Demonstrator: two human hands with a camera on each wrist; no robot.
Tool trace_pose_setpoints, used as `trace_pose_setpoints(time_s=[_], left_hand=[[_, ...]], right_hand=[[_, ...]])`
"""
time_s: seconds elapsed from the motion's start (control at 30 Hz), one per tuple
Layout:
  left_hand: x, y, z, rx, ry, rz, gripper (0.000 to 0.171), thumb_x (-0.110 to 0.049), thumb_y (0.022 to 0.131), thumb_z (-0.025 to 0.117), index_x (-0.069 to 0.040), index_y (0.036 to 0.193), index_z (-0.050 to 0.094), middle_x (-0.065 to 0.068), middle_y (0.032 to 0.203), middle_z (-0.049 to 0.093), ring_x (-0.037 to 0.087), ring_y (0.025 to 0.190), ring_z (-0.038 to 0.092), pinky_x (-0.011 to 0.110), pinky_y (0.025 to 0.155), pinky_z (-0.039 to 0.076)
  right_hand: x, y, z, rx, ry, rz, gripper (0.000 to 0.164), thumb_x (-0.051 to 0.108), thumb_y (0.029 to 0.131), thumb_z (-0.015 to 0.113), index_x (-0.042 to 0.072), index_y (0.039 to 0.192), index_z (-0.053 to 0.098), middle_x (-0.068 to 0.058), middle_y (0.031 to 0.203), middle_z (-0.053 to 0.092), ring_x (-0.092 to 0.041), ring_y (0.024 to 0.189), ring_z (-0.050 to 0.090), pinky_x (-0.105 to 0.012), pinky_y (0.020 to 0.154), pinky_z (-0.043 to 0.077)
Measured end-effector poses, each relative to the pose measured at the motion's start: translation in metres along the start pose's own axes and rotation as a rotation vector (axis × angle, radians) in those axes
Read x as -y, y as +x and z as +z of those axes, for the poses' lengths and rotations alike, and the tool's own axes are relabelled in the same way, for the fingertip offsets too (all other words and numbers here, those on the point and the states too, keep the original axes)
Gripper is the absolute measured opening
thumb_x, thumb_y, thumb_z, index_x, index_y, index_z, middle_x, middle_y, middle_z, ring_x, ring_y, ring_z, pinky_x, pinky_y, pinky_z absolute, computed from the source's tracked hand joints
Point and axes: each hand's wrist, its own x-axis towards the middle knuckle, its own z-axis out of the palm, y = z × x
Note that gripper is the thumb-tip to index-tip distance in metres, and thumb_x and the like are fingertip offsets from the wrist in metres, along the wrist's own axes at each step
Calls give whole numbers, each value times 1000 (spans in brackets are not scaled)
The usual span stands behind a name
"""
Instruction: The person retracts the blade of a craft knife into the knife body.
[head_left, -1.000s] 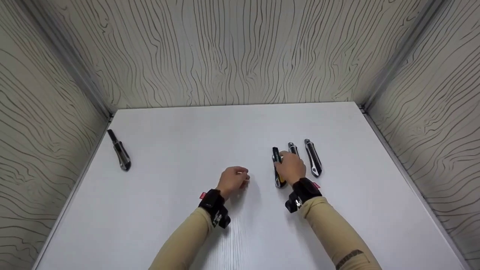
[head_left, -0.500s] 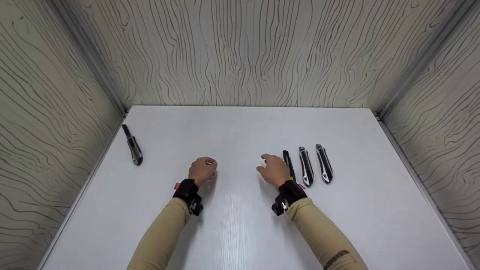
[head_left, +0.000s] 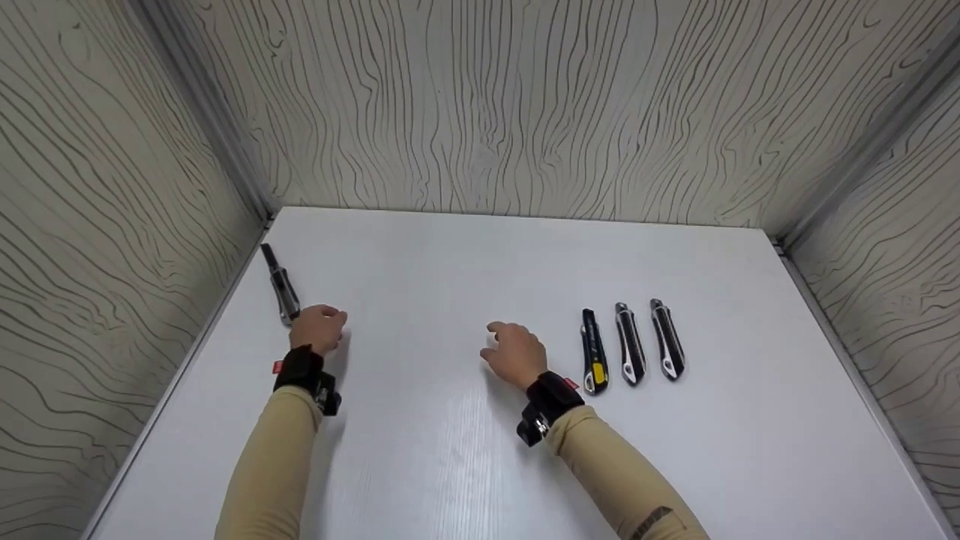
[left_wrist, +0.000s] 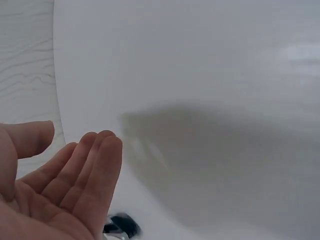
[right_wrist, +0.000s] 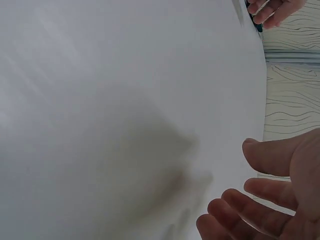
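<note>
My left hand is beside the lower end of a grey-and-black utility knife at the table's left side, partly covering that end. In the left wrist view its fingers are relaxed and hold nothing; the dark end of the knife shows behind them. My right hand hovers over the middle of the table, fingers loosely bent and nothing in them. To its right lie a black-and-yellow utility knife and two silver-and-black utility knives, one in the middle and one outermost, roughly parallel.
The white table carries all the knives. Wood-grain patterned panels enclose it at the back, left and right, with grey metal corner posts.
My right hand has let go of the black-and-yellow knife and moved left, away from it. My left hand has travelled left to the lone knife. The head view has shifted slightly.
</note>
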Motion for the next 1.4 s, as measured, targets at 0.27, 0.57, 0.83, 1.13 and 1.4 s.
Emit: trace_pose_setpoints(time_s=[0.27, 0.57, 0.83, 1.13, 1.4], left_hand=[[35, 28, -24, -250, 88, -149, 35, -24, 93, 49, 4, 106, 66, 25, 104, 68, 37, 85, 62, 43, 67, 49], [49, 46, -27, -205, 115, -250, 38, -31, 91, 56, 6, 97, 61, 18, 85, 62, 28, 74, 55, 36, 58, 45], [61, 65, -20, -184, 142, -232, 46, -38, 90, 56, 7, 101, 61, 26, 101, 64, 38, 88, 62, 45, 64, 50], [53, 69, -18, -225, 136, -249, 51, -40, 93, 52, 8, 107, 59, 29, 112, 57, 45, 101, 58, 55, 78, 50], [55, 74, -18, -237, 180, -233, 41, -34, 93, 54, 7, 94, 59, 22, 92, 58, 34, 80, 56, 43, 62, 46]], right_hand=[[9, 5, 8, 25, 4, -5, 43, 24, 85, 70, 9, 125, 65, -10, 110, 71, -30, 101, 67, -45, 79, 56], [9, 6, 10, 53, 15, -16, 45, 25, 84, 71, 9, 125, 64, -10, 110, 71, -29, 100, 67, -45, 80, 55], [4, 11, 9, 51, 23, 4, 44, 25, 86, 70, 9, 126, 64, -10, 112, 71, -28, 103, 67, -44, 82, 55], [1, 11, 3, 19, 43, 12, 44, 26, 87, 70, 8, 126, 63, -10, 110, 71, -29, 101, 66, -44, 82, 55], [-3, 14, 4, 23, 49, 33, 45, 28, 87, 69, 9, 127, 63, -10, 111, 71, -29, 103, 66, -45, 84, 54]])
